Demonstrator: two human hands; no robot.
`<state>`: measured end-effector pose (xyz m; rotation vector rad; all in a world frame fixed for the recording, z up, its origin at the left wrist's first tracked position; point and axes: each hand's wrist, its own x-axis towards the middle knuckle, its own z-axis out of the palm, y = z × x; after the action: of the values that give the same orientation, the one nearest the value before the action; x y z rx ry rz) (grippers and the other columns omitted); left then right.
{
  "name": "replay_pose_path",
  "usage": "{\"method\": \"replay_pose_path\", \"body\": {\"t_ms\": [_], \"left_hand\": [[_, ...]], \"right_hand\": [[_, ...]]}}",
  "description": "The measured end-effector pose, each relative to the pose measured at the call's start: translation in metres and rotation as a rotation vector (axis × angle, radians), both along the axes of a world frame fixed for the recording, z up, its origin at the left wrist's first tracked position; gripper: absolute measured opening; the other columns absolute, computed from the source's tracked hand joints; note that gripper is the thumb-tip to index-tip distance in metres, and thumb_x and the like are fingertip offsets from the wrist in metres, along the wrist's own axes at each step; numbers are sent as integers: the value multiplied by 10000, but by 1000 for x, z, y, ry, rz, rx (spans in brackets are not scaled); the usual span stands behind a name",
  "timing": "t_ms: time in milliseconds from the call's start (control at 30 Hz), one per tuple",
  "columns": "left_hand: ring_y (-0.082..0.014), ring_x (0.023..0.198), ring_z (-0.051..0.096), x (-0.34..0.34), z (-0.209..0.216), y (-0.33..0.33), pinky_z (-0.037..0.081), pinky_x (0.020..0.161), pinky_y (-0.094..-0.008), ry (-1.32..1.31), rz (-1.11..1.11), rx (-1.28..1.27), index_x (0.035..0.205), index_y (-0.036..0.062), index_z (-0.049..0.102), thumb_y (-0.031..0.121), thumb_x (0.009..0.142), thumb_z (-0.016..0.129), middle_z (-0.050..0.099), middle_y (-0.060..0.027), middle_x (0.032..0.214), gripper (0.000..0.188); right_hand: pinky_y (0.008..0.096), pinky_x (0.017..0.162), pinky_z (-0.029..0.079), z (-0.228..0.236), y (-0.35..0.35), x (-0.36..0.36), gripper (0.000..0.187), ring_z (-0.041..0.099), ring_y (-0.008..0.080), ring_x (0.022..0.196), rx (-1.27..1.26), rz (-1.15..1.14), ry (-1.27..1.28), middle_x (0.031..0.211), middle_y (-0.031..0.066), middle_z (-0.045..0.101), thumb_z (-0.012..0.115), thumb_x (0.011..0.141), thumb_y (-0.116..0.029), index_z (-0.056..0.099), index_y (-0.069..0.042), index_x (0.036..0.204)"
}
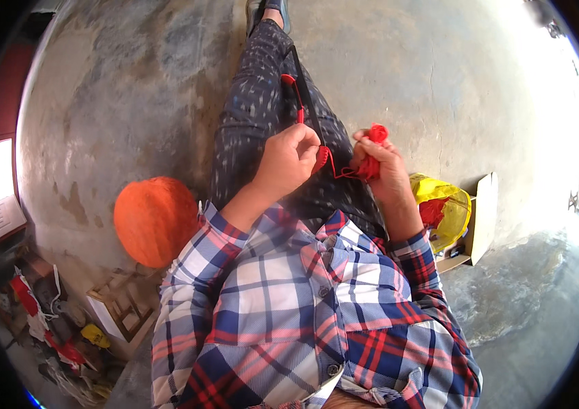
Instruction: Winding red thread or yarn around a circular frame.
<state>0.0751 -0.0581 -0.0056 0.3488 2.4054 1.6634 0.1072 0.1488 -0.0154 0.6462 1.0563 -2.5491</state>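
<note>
Over my lap, my left hand (288,160) is closed, pinching a thin black band (309,95) trimmed with red yarn work. One red worked piece (289,80) sits farther along the band, toward my knees. Another red piece (321,157) shows just right of my left fingers. From there a red strand (332,163) runs across to my right hand (388,167). That hand is wrapped round a loose bundle of red yarn (377,133), and part of the bundle hangs below the fingers. Any small tool in the left fingers is hidden.
An orange rounded object (156,221) sits on the floor to my left. On my right, a yellow plastic bag (463,225) with red material inside stands in an open cardboard box (484,215). A wooden frame (126,307) and jumbled scraps (57,341) lie at lower left.
</note>
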Motion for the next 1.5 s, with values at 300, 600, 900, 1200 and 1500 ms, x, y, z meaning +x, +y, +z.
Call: {"method": "replay_pose_path", "body": {"t_ms": [300, 600, 900, 1200, 1500], "left_hand": [[-308, 692, 601, -17, 13, 1, 490, 630, -360, 158, -270, -159, 827, 15, 528, -49, 752, 599, 585, -113, 762, 122], [-338, 664, 579, -25, 13, 15, 487, 598, -386, 423, -217, -208, 874, 11, 507, -47, 761, 582, 543, -138, 740, 147], [-152, 791, 634, 5, 1, -3, 511, 718, -258, -623, -54, 287, 1032, -15, 523, 36, 892, 562, 637, -85, 927, 154], [-134, 736, 608, 11, -25, 1, 497, 667, -275, -581, 2, 124, 993, -12, 534, 211, 758, 804, 635, -81, 836, 421], [-246, 837, 627, 15, 39, 30, 507, 737, -327, 233, -226, -209, 1023, 42, 593, 87, 725, 760, 629, -126, 925, 345]], "right_hand": [[227, 597, 391, -5, -5, 5, 151, 493, 72, 653, 18, 111, 1, 763, -18, 539, 621, 900, -115, 612, -17, 1014], [209, 591, 407, -2, -19, 7, 133, 504, 50, 654, 489, 356, 180, 768, -21, 566, 624, 913, -164, 614, -77, 1013], [224, 558, 384, 23, -10, -5, 163, 475, 55, 615, 199, 293, 219, 721, -34, 524, 647, 886, -127, 588, -27, 1000], [199, 651, 381, 54, -24, 13, 71, 452, 28, 730, 319, 418, 433, 780, -63, 499, 562, 884, -35, 566, -35, 954], [261, 712, 481, 151, 43, 4, 83, 585, 133, 772, 1152, -165, 582, 907, 75, 649, 596, 886, -7, 568, 6, 963]]}}
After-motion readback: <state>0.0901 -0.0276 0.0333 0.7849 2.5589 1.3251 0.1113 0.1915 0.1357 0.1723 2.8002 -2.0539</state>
